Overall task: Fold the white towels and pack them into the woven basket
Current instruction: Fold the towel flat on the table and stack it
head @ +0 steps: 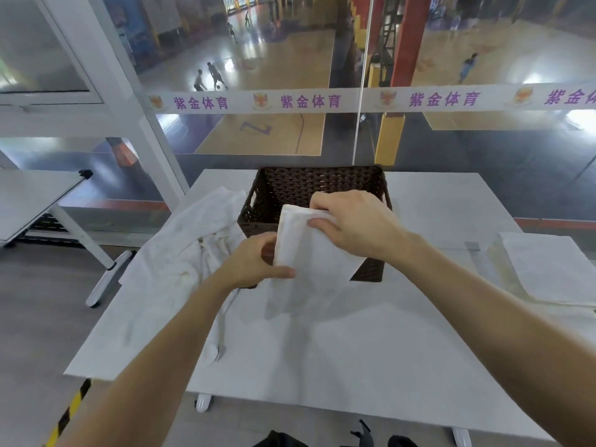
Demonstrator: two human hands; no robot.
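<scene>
Folded towel (306,250): white, folded to a narrow pad, held tilted between both hands, in front of and above the near wall of the basket. Covers the middle of that wall. Lower edge hard to tell from the white table beneath.
Left hand (254,262): at the towel's lower left edge, forearm reaching in from the near left.
Left fingers (263,241): clamped on the towel, thumb flat on the near face, the rest tucked behind the cloth with tips hidden.
Right hand (351,227): at the towel's upper right corner, over the basket's opening.
Right fingers (322,204): curled over the top edge and pinching it against the thumb, which presses on the near face just below.
Woven basket (322,182): dark brown, rectangular, standing at the far middle of the table. Inside largely hidden by hand and towel; contents not possible to tell.
Loose towels (180,253): white, crumpled heap left of the basket, touching its left wall and draping toward the table's left edge.
Stacked towels (548,269): white, folded flat, on the right side, well apart from the basket.
Table (322,350): white top, bare in the near middle.
Second table (32,198): white, off to the left, tilted.
Glass wall (258,140): just behind the table, crossed by a white banner (322,100) with purple characters.
</scene>
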